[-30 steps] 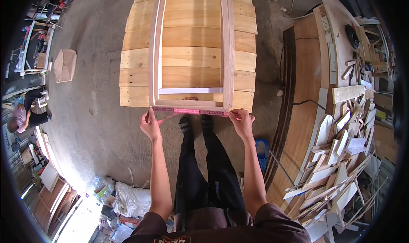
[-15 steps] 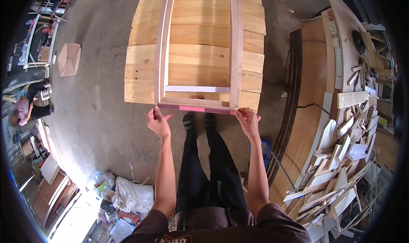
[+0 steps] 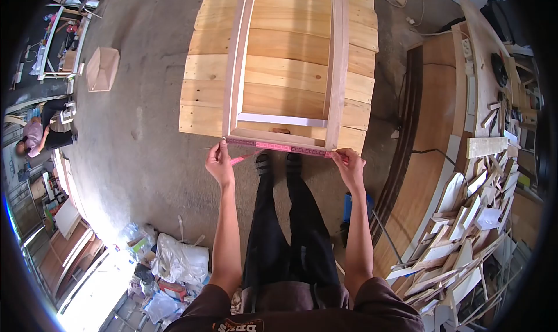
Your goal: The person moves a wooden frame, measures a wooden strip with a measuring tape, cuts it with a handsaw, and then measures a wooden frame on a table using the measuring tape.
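Observation:
A pink and dark tape measure (image 3: 282, 147), the soft ribbon kind, is stretched along the near end of a wooden frame (image 3: 340, 76). My left hand (image 3: 220, 164) pinches it at the frame's left corner, and a loose pink tail hangs beside the fingers. At the right corner my right hand (image 3: 350, 166) is closed on the other end of the ribbon. The frame lies on a table top of pale wooden planks (image 3: 203, 67). A white crosspiece (image 3: 283, 120) spans the inside of the frame near its close end.
Scrap wood pieces (image 3: 450, 239) are heaped at the right, beside a long wooden panel (image 3: 427, 122). White plastic bags (image 3: 177, 256) lie at the lower left. A cardboard box (image 3: 103, 69) stands on the concrete floor (image 3: 148, 117). Another person (image 3: 38, 135) is at the far left.
The view has shifted, so the frame and table appear farther right and slightly higher. Both hands keep hold of the tape measure along the frame's near edge.

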